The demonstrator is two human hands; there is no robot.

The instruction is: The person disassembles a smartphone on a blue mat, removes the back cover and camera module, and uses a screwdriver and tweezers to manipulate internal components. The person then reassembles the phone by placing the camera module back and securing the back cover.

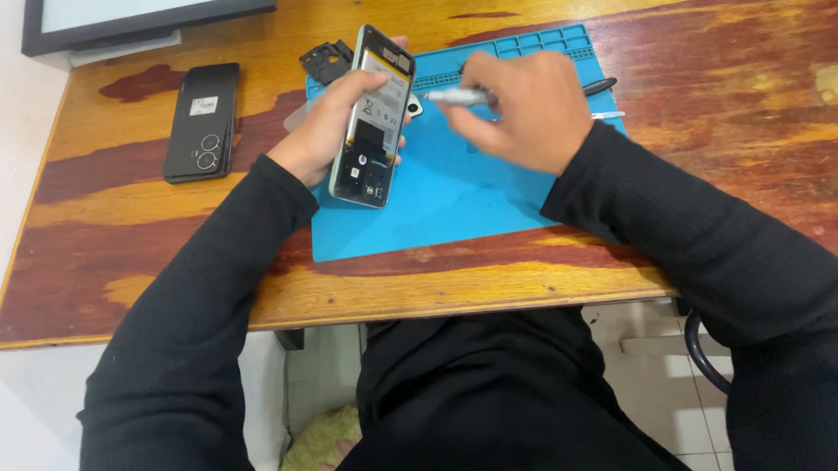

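Note:
My left hand (325, 128) grips an opened smartphone (372, 116) with its back cover off, battery and inner parts showing, tilted above a blue work mat (440, 194). My right hand (528, 108) holds a slim silver tool (453, 97), its tip pointing left toward the phone's upper right edge. A small metal part (414, 104) lies on the mat right beside the phone. The tool's tip is blurred, so contact with the phone is unclear.
A black phone back cover (202, 121) lies on the wooden table (726, 98) at left. A black plastic frame piece (327, 60) sits at the mat's top left corner. A dark-framed screen (137, 2) stands at the far left. Black tweezers (600, 85) rest beyond my right hand.

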